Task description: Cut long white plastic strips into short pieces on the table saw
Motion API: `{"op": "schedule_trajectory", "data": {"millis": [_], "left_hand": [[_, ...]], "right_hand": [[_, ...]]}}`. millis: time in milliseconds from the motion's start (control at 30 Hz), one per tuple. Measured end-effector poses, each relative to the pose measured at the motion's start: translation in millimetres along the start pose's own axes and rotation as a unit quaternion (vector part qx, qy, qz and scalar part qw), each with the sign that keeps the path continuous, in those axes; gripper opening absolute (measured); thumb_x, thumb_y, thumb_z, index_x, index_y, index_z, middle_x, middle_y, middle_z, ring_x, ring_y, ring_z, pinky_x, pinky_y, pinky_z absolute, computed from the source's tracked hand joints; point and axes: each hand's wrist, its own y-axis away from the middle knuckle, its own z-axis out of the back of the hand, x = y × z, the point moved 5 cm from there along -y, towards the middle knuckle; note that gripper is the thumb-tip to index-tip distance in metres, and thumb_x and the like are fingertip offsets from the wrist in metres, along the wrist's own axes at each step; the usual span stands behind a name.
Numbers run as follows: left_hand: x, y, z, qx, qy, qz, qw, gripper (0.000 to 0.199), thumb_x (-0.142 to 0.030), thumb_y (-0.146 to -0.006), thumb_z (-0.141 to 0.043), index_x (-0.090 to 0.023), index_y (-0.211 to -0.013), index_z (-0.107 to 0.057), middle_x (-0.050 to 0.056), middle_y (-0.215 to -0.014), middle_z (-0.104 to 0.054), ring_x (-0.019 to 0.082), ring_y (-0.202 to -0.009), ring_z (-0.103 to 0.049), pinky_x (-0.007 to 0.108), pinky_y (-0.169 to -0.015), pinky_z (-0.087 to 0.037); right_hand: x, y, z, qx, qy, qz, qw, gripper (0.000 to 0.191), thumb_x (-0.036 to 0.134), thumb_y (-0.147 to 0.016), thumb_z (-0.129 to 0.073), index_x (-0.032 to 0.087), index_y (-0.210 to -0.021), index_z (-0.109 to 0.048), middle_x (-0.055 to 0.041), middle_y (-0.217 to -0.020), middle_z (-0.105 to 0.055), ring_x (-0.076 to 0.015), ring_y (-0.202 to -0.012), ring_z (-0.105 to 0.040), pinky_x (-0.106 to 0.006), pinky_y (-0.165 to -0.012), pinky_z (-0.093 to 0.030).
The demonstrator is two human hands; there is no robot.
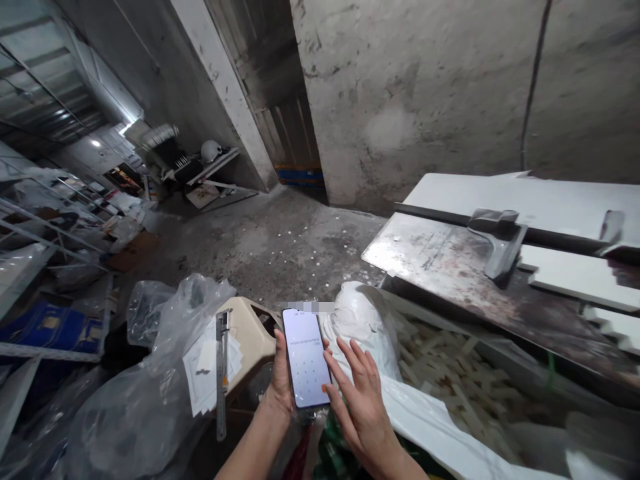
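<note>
A smartphone (pixel 306 360) with a lit calculator screen stands upright in my left hand (pixel 281 380), whose fingers wrap round its left side and back. My right hand (pixel 357 393) is beside the phone's right edge, fingers spread, its thumb close to the lower right of the screen near an orange key. Whether the thumb touches the glass I cannot tell. Left of the phone, a caliper (pixel 221 373) lies across paper sheets (pixel 201 373) on a beige plastic stool (pixel 250 327).
Clear plastic bags (pixel 130 407) fill the lower left. At the right stands a stained metal work table (pixel 425 260) with white strips (pixel 580 277) on it. A white sack (pixel 363 310) and a heap of pale offcuts (pixel 450 373) lie below. White scraps dot the concrete floor (pixel 265 233).
</note>
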Motion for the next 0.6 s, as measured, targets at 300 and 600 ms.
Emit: {"op": "schedule_trajectory", "data": {"millis": [300,600], "left_hand": [[0.1,-0.3,-3.4,0.018,-0.021,0.0,1.0,0.084,-0.081,-0.068,-0.059,-0.007,-0.107,-0.069,0.02,-0.099,-0.07,0.034,-0.089,-0.068,0.038,-0.077,-0.053],[0.7,-1.4,4.1,0.006,0.012,-0.009,1.0,0.079,-0.079,-0.072,-0.057,-0.009,-0.107,-0.07,0.018,-0.095,-0.071,0.031,-0.088,-0.068,0.037,-0.082,-0.052]], "right_hand": [[2.1,-1.1,1.2,-0.001,0.008,0.005,1.0,0.049,0.017,-0.094,-0.047,0.023,-0.142,-0.042,-0.0129,-0.153,-0.029,-0.0357,-0.141,-0.024,-0.06,-0.11,-0.025],[4.0,-2.2,-0.1,0.008,-0.004,0.009,1.0,0.048,0.015,-0.093,-0.047,0.025,-0.14,-0.044,-0.0112,-0.155,-0.024,-0.0356,-0.142,-0.021,-0.06,-0.11,-0.023]]}}
